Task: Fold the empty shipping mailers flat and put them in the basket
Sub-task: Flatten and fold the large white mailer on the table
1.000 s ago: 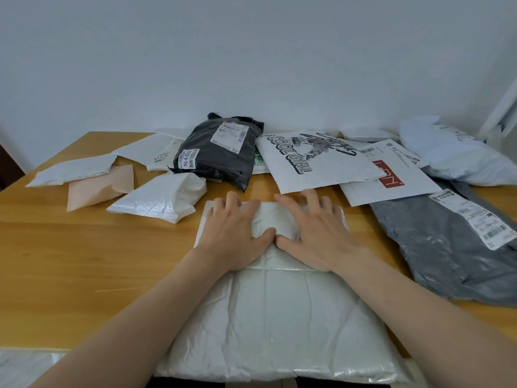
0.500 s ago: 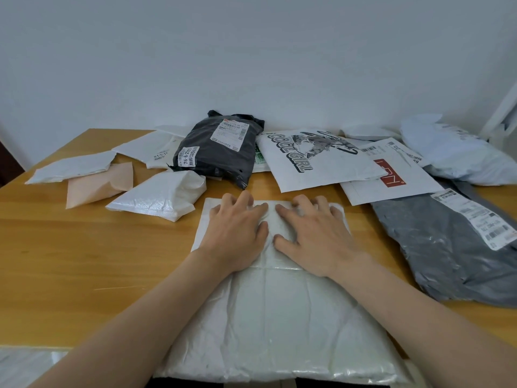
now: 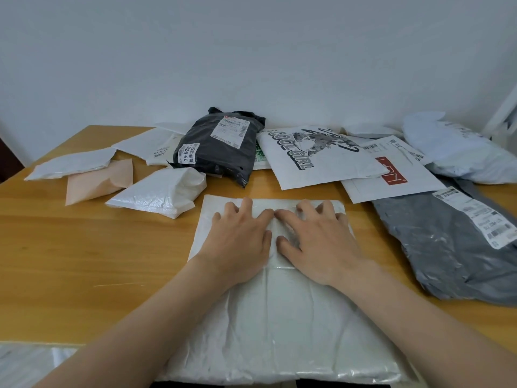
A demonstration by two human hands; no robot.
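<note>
Both hands lie flat with fingers spread, holding nothing: the left hand [image 3: 240, 243] and right hand [image 3: 317, 243] press side by side on the far end of the white mailer [image 3: 279, 317], probably to push air out and set a crease. Beneath them it rests on the table [image 3: 84, 261]; other mailers [image 3: 316, 163] lie beyond the fingertips, and no basket shows.

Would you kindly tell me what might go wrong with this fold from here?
The far flap of the white mailer, pressed flat by the left hand and right hand, may spring back once they lift. The mailer hangs over the near edge of the table, so it might slide off when released. No basket is in view, so the fold may open while being carried.
</note>
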